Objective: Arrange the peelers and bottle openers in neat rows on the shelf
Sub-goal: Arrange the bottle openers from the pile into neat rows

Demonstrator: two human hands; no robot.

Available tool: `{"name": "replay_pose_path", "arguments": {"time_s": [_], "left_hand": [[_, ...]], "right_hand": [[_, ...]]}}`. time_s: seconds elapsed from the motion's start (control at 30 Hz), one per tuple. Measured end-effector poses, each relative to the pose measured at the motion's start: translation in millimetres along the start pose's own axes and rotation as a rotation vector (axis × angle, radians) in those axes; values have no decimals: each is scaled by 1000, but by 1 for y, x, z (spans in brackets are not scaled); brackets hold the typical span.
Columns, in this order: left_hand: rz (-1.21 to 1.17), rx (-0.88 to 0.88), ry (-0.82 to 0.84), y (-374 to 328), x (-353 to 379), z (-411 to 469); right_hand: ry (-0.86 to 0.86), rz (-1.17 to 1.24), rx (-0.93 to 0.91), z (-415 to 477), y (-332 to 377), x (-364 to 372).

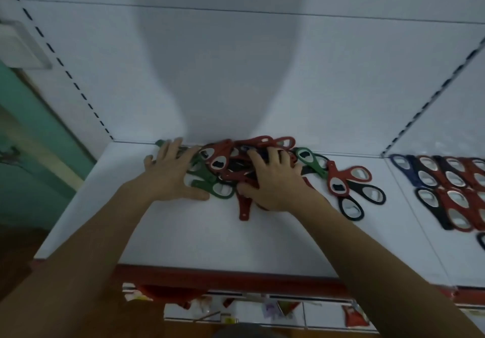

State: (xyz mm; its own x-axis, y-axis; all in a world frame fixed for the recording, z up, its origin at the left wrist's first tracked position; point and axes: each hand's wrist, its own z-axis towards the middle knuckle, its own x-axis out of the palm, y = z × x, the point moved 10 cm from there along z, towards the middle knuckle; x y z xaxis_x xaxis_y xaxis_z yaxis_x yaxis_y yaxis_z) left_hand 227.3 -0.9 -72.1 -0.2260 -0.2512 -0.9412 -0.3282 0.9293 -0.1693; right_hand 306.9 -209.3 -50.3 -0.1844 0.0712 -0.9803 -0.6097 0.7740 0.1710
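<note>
- white shelf (183, 232), red front edge
- pile (223, 164) of red, green, black bottle openers at back
- loose openers (351, 188) just right
- neat rows (446, 188) far right

Red, green and black bottle openers (231, 164) on a white shelf (183, 232).

Jumbled red, green bottle openers (220, 159) on shelf (183, 232)

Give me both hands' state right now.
Left hand: open, fingers spread on the green openers.
Right hand: open, fingers spread over the pile of red and black openers.
</note>
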Motion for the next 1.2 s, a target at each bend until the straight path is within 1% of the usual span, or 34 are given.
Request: {"name": "replay_pose_path", "arguments": {"time_s": [0.03,0.1,0.2,0.27,0.4,0.47,0.5,0.6,0.67,0.7,0.73,0.8,0.87,0.97,1.07,1.13,1.2], "left_hand": [[-11,-8,4,10,1,2],[-22,13,1,24,0,5],[-7,116,-30,31,-10,9],[22,172,-65,33,-18,15],[-60,274,-67,27,-18,25],[-88,296,-61,23,-17,23],[-78,297,-60,21,-18,21],[-12,275,-17,12,-19,19],[37,272,21,5,-21,18],[59,269,44,0,-21,17],[74,264,63,-3,-22,17],[77,236,80,-8,-24,17],[37,159,90,-9,-28,18],[-23,96,82,-15,-34,19],[-99,51,79,-18,-34,15],[-190,19,74,-15,-30,12],[-326,12,5,-12,-31,7]], "right_hand": [[13,-90,-22,2,10,9],[-67,-150,-50,6,20,11],[-191,-112,-108,11,21,6],[-261,-77,-113,15,14,0],[-267,-60,-57,29,5,-3],[-264,-86,-82,32,12,-3],[-247,-105,-125,35,19,-3],[-108,-156,-304,45,33,-9],[1,-198,-361,52,34,-17],[28,-242,-378,54,36,-20],[27,-306,-396,54,40,-22],[-28,-444,-420,54,55,-23],[-75,-498,-409,58,68,-24],[-93,-462,-362,66,70,-31],[-63,-423,-388,72,64,-35],[-56,-304,-384,74,56,-45],[-68,-154,-339,74,42,-59]]}}
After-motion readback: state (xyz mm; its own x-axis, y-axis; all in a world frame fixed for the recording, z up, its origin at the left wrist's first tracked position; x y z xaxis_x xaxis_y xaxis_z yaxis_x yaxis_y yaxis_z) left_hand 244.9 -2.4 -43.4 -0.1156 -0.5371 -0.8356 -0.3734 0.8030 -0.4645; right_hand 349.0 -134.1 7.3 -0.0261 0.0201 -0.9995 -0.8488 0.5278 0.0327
